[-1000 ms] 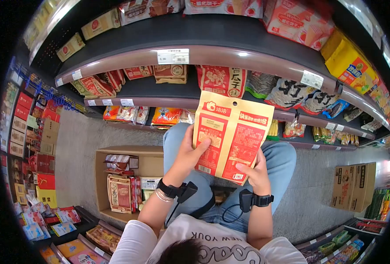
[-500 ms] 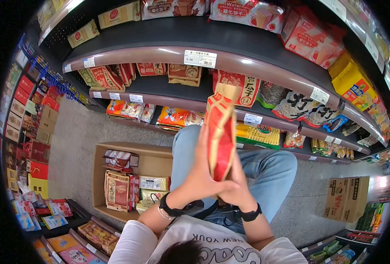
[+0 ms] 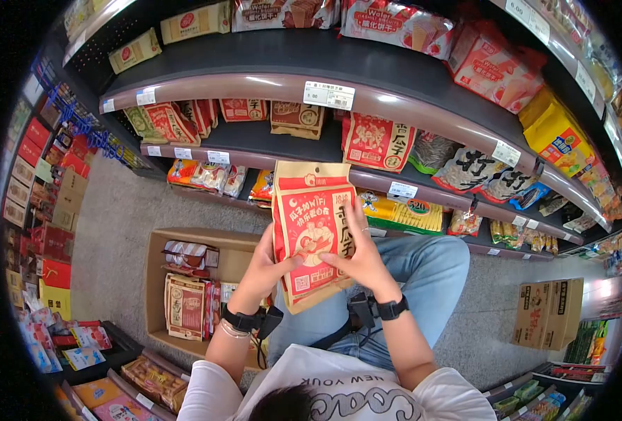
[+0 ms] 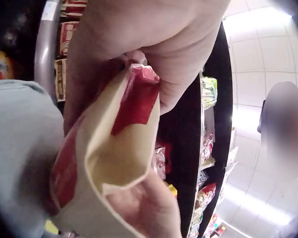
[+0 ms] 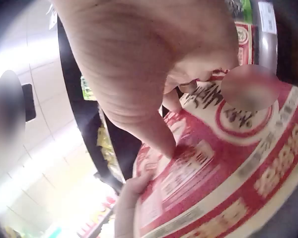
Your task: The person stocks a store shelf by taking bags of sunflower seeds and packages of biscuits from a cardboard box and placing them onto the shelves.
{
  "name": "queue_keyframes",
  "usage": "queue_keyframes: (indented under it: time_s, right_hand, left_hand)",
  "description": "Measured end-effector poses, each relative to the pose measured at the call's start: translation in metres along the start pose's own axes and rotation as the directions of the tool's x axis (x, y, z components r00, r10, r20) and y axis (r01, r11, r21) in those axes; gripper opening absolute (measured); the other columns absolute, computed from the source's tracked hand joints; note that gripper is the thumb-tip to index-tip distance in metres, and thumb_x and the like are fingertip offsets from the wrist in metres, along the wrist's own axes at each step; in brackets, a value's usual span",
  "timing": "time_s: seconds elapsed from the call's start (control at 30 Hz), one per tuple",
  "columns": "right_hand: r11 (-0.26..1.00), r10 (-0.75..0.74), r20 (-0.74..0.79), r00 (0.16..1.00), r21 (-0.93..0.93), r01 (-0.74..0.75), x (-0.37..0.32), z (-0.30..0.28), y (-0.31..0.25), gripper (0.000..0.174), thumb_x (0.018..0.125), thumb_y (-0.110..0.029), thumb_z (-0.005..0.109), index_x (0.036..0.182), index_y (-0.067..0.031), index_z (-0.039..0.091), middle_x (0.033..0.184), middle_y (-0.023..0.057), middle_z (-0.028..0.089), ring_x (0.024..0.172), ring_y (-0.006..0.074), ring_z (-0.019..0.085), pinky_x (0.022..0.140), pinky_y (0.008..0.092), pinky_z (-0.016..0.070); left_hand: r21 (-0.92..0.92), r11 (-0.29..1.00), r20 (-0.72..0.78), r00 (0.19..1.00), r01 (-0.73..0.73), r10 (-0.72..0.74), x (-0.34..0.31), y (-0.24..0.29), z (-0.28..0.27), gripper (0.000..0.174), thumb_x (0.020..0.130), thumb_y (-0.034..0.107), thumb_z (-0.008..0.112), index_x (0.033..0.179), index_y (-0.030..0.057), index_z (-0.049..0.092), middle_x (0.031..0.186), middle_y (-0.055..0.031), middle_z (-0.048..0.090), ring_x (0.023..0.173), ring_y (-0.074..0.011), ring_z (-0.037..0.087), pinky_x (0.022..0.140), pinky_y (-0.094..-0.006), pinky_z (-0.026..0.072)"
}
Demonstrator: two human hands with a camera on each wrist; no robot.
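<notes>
Both hands hold a red and tan paper bag of sunflower seeds [image 3: 314,235] upright over the lap, its printed front towards the head camera. The left hand [image 3: 260,272] grips the bag's left side, thumb on the front face. At the other side, the right hand [image 3: 368,265] has its thumb on the lower front and its fingers along the right edge. In the left wrist view, the folded bottom of the bag [image 4: 121,156] shows beneath the left hand. The right thumb [image 5: 164,141] presses the red print in the right wrist view.
An open cardboard box [image 3: 244,263] with several packets stands on the floor at the left. Ahead, shelves carry similar seed bags [image 3: 379,144], wafer packs [image 3: 395,28] and yellow packets [image 3: 409,212]. A closed carton [image 3: 549,313] sits at the right.
The bag has turned from its back, past its narrow side, to its front. Both hands have shifted round it, and it now sits slightly further left and lower.
</notes>
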State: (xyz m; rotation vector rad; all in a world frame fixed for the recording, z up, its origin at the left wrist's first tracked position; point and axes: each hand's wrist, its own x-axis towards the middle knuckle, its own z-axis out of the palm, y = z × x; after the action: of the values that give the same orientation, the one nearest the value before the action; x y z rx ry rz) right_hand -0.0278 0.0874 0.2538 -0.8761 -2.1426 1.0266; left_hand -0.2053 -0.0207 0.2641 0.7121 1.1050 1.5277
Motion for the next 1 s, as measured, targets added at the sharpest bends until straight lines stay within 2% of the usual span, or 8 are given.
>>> queue_keyframes:
  time_s: [0.1, 0.13, 0.23, 0.43, 0.6, 0.8, 0.93, 1.0]
  right_hand:
    - [0.731, 0.242, 0.114, 0.964, 0.632, -0.258, 0.001, 0.006, 0.02, 0.093, 0.07, -0.016, 0.082, 0.143, -0.0026, 0.027, 0.139, 0.0176, 0.041, 0.127, 0.0216, 0.043, 0.102, 0.0362, 0.0386]
    - [0.735, 0.246, 0.145, 0.958, 0.616, -0.282, 0.001, 0.007, 0.028, 0.084, 0.067, -0.012, 0.084, 0.135, -0.0016, 0.035, 0.127, 0.0099, 0.051, 0.114, 0.0146, 0.051, 0.094, 0.032, 0.0454]
    - [0.728, 0.335, 0.283, 0.899, 0.528, -0.437, -0.001, 0.001, 0.037, 0.078, 0.066, -0.013, 0.085, 0.129, -0.0006, 0.039, 0.121, 0.0098, 0.056, 0.109, 0.0145, 0.054, 0.092, 0.0311, 0.0466]
    - [0.763, 0.285, 0.181, 0.941, 0.552, -0.337, 0.029, 0.002, 0.006, 0.071, 0.069, -0.007, 0.082, 0.125, -0.0007, 0.04, 0.115, 0.0087, 0.058, 0.105, 0.0144, 0.057, 0.089, 0.0312, 0.0484]
    - [0.901, 0.14, 0.129, 0.982, 0.395, -0.18, 0.077, 0.036, 0.01, 0.067, 0.072, -0.011, 0.079, 0.125, 0.0004, 0.041, 0.114, 0.0117, 0.059, 0.105, 0.0178, 0.057, 0.09, 0.0317, 0.0474]
    - [0.967, 0.036, 0.127, 0.991, 0.245, -0.066, 0.148, 0.088, 0.005, 0.072, 0.07, -0.014, 0.079, 0.129, 0.0022, 0.04, 0.115, 0.0175, 0.06, 0.107, 0.0239, 0.06, 0.091, 0.0336, 0.0468]
    - [0.849, 0.043, 0.194, 0.98, 0.511, -0.138, 0.197, 0.12, 0.008, 0.065, 0.071, -0.01, 0.076, 0.127, 0.0002, 0.044, 0.112, 0.017, 0.063, 0.103, 0.0249, 0.062, 0.089, 0.035, 0.0476]
    - [0.899, 0.06, 0.178, 0.982, 0.417, -0.131, 0.22, 0.128, 0.009, 0.063, 0.071, -0.01, 0.076, 0.125, 0.0, 0.045, 0.111, 0.018, 0.063, 0.102, 0.0261, 0.063, 0.088, 0.0352, 0.0479]
  left_hand:
    - [-0.071, 0.995, 0.011, 0.998, 0.066, -0.065, 0.001, -0.008, -0.005, 0.073, 0.076, -0.008, 0.066, 0.139, 0.0036, 0.031, 0.129, -0.008, 0.05, 0.118, -0.0148, 0.049, 0.1, -0.032, 0.0409]
    - [-0.087, 0.994, 0.02, 0.998, 0.067, -0.066, 0.001, -0.009, -0.007, 0.074, 0.076, -0.008, 0.066, 0.139, 0.0036, 0.03, 0.13, -0.0081, 0.049, 0.118, -0.0148, 0.048, 0.1, -0.0321, 0.0408]
    - [-0.082, 0.994, 0.064, 0.996, 0.069, -0.064, 0.002, -0.008, -0.011, 0.074, 0.079, -0.004, 0.067, 0.141, 0.0038, 0.028, 0.132, -0.0076, 0.047, 0.12, -0.0139, 0.047, 0.101, -0.032, 0.0392]
    - [0.253, 0.967, 0.185, 0.982, -0.021, -0.027, 0.021, 0.012, -0.038, 0.068, 0.088, 0.009, 0.064, 0.143, 0.0008, 0.025, 0.134, -0.0078, 0.045, 0.122, -0.012, 0.042, 0.102, -0.0312, 0.0369]
    - [0.422, 0.907, -0.043, 0.999, -0.012, 0.033, 0.043, 0.05, -0.066, 0.058, 0.094, 0.011, 0.054, 0.142, -0.0002, 0.023, 0.132, -0.0109, 0.046, 0.12, -0.0159, 0.042, 0.102, -0.0317, 0.0364]
    - [0.444, 0.896, -0.096, 0.995, 0.019, 0.027, 0.082, 0.066, -0.137, 0.054, 0.091, 0.013, 0.061, 0.135, -0.0011, 0.032, 0.122, -0.009, 0.055, 0.11, -0.0126, 0.051, 0.095, -0.0304, 0.0443]
    - [0.61, 0.791, -0.12, 0.981, -0.048, 0.153, 0.121, 0.072, -0.178, 0.049, 0.09, 0.011, 0.063, 0.13, -0.0024, 0.038, 0.116, -0.0086, 0.059, 0.104, -0.0118, 0.055, 0.09, -0.0299, 0.0469]
    - [0.667, 0.739, -0.141, 0.96, -0.089, 0.242, 0.146, 0.07, -0.199, 0.045, 0.089, 0.01, 0.063, 0.126, -0.0024, 0.041, 0.115, -0.0094, 0.06, 0.102, -0.0126, 0.056, 0.086, -0.0289, 0.0487]
